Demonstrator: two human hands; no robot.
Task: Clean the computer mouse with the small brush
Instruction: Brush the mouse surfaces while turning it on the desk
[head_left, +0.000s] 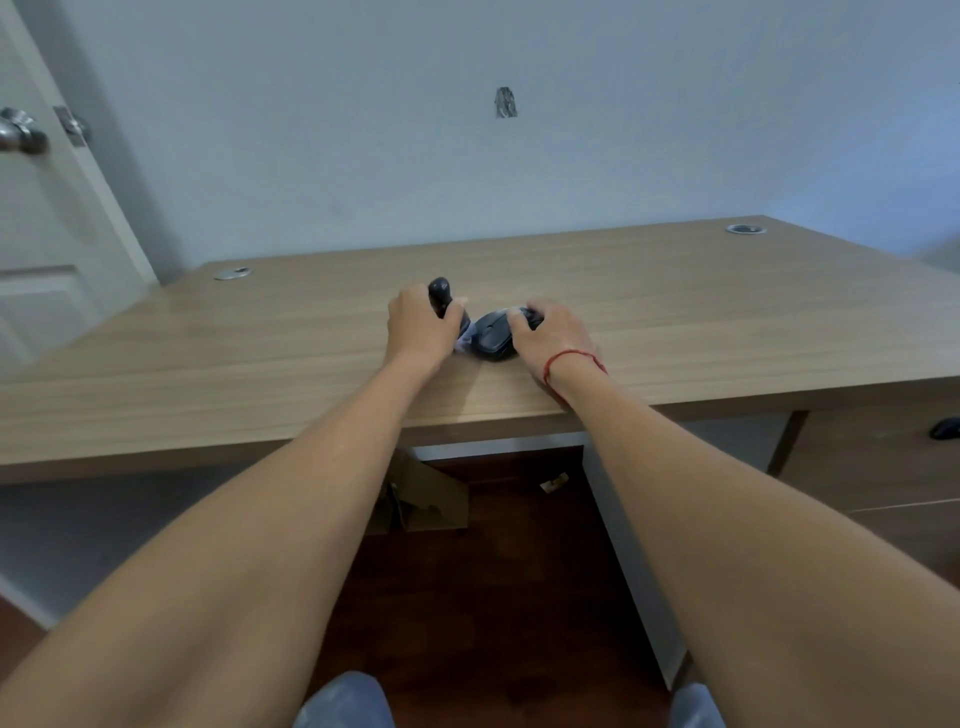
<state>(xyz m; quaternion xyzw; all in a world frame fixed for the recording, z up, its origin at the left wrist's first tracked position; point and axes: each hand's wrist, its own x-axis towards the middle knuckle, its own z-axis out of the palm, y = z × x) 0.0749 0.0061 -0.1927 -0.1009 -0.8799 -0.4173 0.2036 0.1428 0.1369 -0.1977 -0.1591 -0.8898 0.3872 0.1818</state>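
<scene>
A dark grey computer mouse (492, 336) lies on the wooden desk (260, 353) near its front edge. My right hand (553, 332) grips the mouse's far right side; a red string circles that wrist. My left hand (422, 326) is closed around the small brush (441, 299), whose black handle sticks up above the fist. The pale bristles point down and right and touch the mouse's left side.
Two round metal cable grommets (233, 273) sit at the desk's back corners. A white door with a metal knob (21, 135) stands at the left. Below the desk lie cardboard pieces (426, 493) on a dark floor. A dark object (944, 428) rests at the right.
</scene>
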